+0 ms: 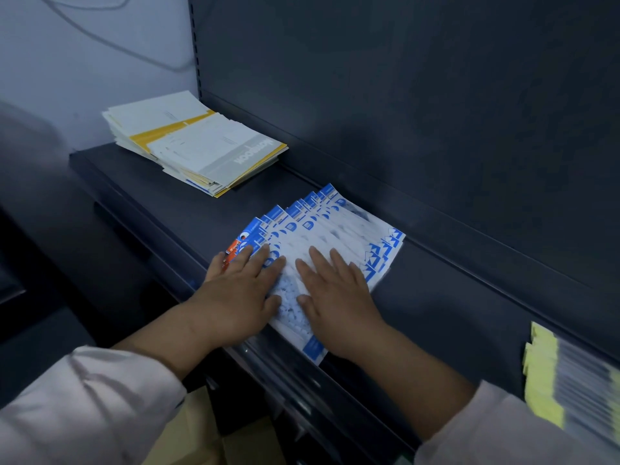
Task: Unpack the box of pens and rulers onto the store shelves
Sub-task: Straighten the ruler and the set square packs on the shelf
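Observation:
Several blue-and-white flat packs [339, 229] lie fanned out on a dark metal store shelf [161, 199], overlapping one another. An orange pack [232, 250] peeks out at the fan's left edge. My left hand [240, 293] rests flat on the left part of the fan, fingers spread. My right hand [332, 293] lies flat on the right part, palm down, fingers apart. Neither hand grips a pack. The near ends of the packs reach the shelf's front edge. No box of pens and rulers shows.
A stack of white-and-yellow paper pads [193, 142] sits at the shelf's far left. Yellow-edged packs [550, 374] lie blurred at the right. The dark back panel [402, 95] rises behind. Something cardboard brown [198, 427] shows below, between my sleeves.

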